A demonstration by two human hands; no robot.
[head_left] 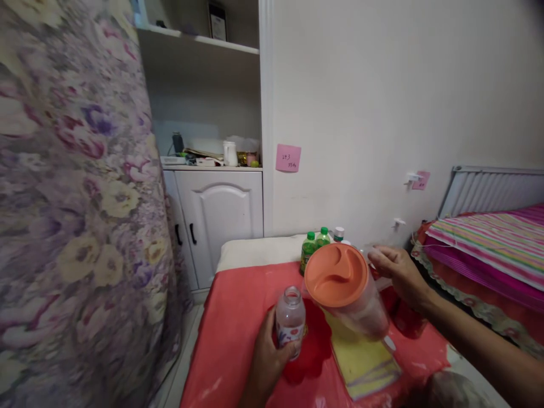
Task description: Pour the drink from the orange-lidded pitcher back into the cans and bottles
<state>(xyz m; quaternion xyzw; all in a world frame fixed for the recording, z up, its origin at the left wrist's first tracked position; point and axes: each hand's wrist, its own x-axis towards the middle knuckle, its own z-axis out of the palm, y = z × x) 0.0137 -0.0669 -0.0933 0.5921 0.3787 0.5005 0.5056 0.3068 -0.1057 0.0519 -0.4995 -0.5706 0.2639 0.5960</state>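
Observation:
My left hand (272, 354) is wrapped round a small clear bottle (290, 317) with a printed flower pattern. The bottle stands upright with its mouth uncovered. It is above or on a red scalloped tray (312, 351); contact with the tray cannot be made out. My right hand (397, 269) is closed at the handle side of a clear pitcher (365, 314) with an orange lid (337, 276). The pitcher is tilted, its lid leaning left toward the bottle and a little above it. No stream of liquid shows between them. My fingers partly hide the handle.
Green-capped bottles (309, 246) and a white-capped bottle (339, 234) stand behind the pitcher. A yellow cloth or pad (361, 362) and a dark red container (406, 320) lie on the red-covered table (238, 317). A floral curtain (85, 198) hangs left; a bed (488, 249) is right.

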